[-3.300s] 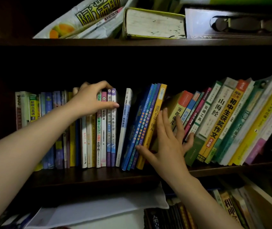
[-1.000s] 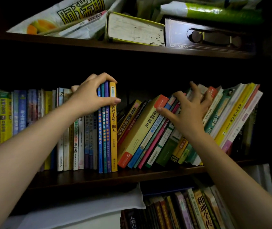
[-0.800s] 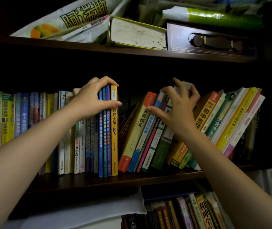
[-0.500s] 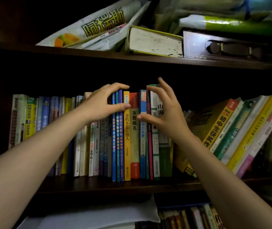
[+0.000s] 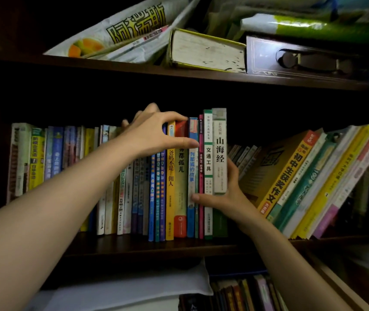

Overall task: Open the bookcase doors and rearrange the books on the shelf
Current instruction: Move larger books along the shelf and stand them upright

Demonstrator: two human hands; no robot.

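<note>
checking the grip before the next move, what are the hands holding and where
The left hand grips the tops of the upright books. The right hand clasps the lower spines of the tall green-and-white books, thumb across the front.

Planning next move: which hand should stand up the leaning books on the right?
Right. The right hand already sits at the upright block's right edge, beside the leaning books; the left hand grips the upright books' tops.
</note>
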